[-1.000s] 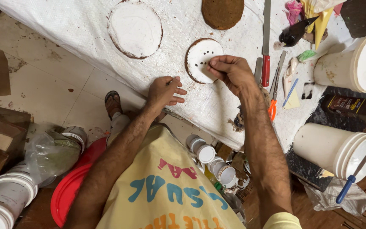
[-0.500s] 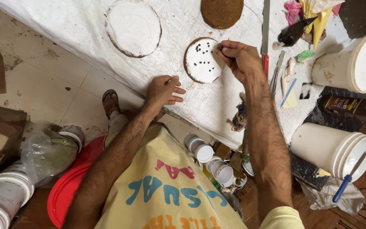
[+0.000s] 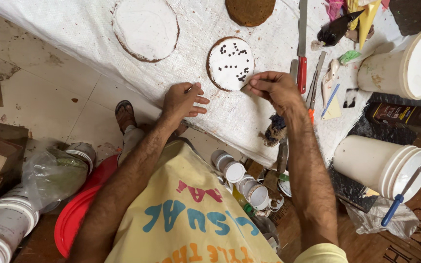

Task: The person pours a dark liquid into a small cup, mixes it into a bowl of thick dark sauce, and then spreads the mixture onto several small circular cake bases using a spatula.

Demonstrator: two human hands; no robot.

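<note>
On the table [image 3: 74,34], covered in white cloth, the small white-iced cake round [image 3: 230,63] dotted with dark chips lies just beyond the person's hands. The right hand [image 3: 274,89] has drawn back from above the round to its near right edge, its grip pinched narrow, fingertips together, touching the rim; whether it holds chips cannot be told. The left hand [image 3: 183,100] has stayed flat on the cloth, fingers spread, holding nothing. A larger plain iced round [image 3: 145,29] lies far left, a red-handled long knife [image 3: 301,48] just right, and white buckets [image 3: 405,63] crowd the right side.
</note>
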